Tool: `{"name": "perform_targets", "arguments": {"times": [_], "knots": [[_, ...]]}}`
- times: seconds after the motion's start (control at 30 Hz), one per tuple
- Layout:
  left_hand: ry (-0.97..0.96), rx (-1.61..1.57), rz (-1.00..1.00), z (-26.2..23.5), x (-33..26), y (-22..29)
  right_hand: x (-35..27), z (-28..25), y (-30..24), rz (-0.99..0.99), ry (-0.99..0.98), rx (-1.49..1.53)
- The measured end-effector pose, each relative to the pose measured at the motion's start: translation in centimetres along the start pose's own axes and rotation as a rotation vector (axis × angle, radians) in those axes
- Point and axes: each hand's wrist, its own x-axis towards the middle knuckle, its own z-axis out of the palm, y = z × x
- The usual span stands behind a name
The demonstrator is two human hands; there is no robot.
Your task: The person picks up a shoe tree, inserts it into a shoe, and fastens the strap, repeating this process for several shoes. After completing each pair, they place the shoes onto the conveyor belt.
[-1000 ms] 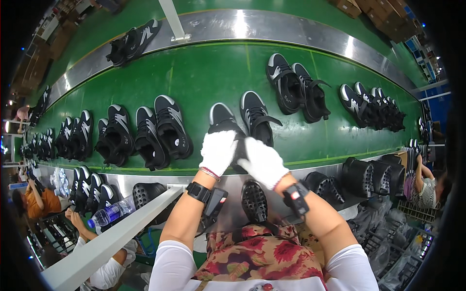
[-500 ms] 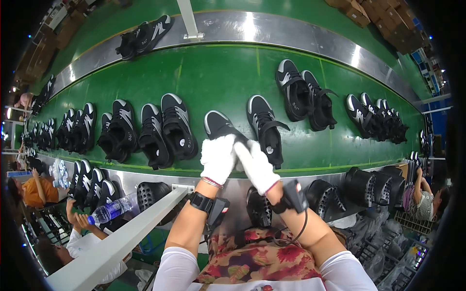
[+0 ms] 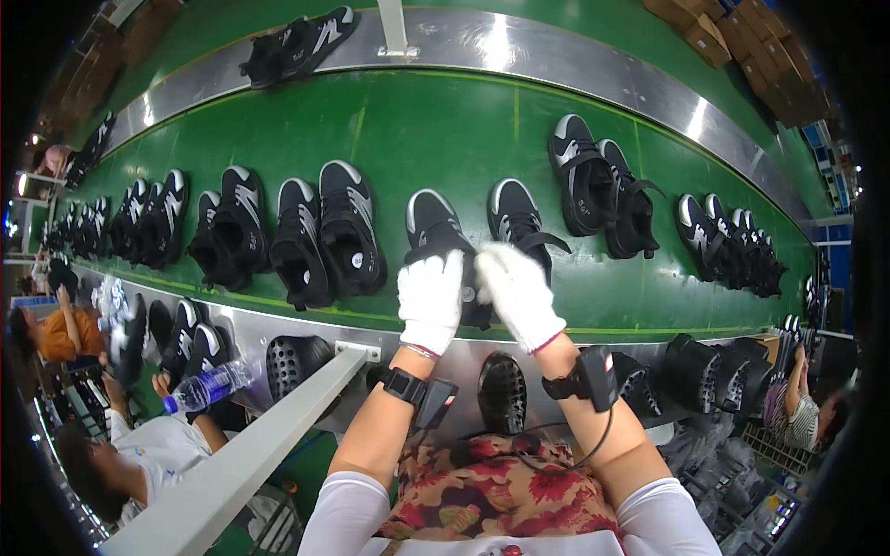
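Left hand (image 3: 430, 302): gloved, clasping the black sneaker (image 3: 436, 239) at its heel.
Right hand (image 3: 517, 295): gloved, gripping the same heel.
Belt edge (image 3: 649, 326): lying just beneath both hands.
Open room: bare green belt (image 3: 445, 130) stretching beyond the toe.

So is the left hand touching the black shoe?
Touching. The head view shows the gloved left hand lying right on the heel end of the black shoe on the green belt, with no gap between them.
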Motion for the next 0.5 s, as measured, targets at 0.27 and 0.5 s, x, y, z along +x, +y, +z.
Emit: {"name": "perform_targets", "arguments": {"times": [0.27,0.5], "knots": [[0.049,-0.167,-0.090,-1.2,-2.3,2.1,3.1,1.8,2.5,-0.349,0.041,-0.253],[0.129,-1.084,-1.100,-0.9,-2.5,-1.6,3.6,0.9,3.0,-0.382,-0.051,-0.200]]}}
